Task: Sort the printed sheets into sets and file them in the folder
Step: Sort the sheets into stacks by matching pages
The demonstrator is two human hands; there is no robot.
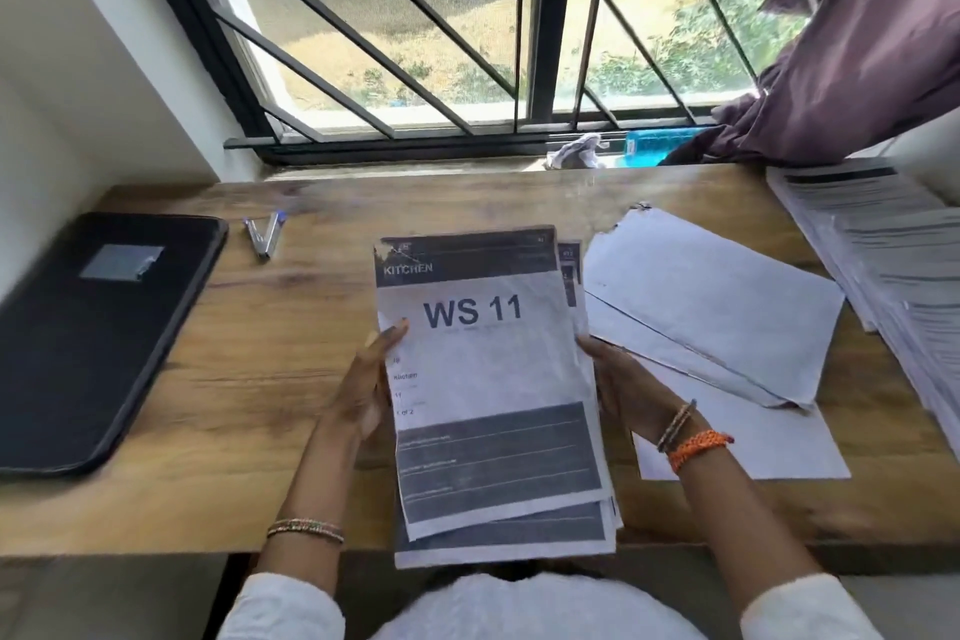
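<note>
A stack of printed sheets [488,379] is held over the near edge of the wooden desk [260,379]; the top sheet reads "KITCHEN" and "WS 11". My left hand [369,379] grips the stack's left edge, thumb on top. My right hand [628,390] grips its right edge. A closed black folder [98,327] lies flat at the desk's left end. To the right of the stack lie several white sheets face down [711,312], overlapping each other.
A tall pile of printed sheets [883,250] runs along the desk's right edge. A small stapler [265,234] lies behind the folder. On the window sill sit a blue object [654,148] and a crumpled cloth [576,152]. A purple curtain [857,42] hangs at the right.
</note>
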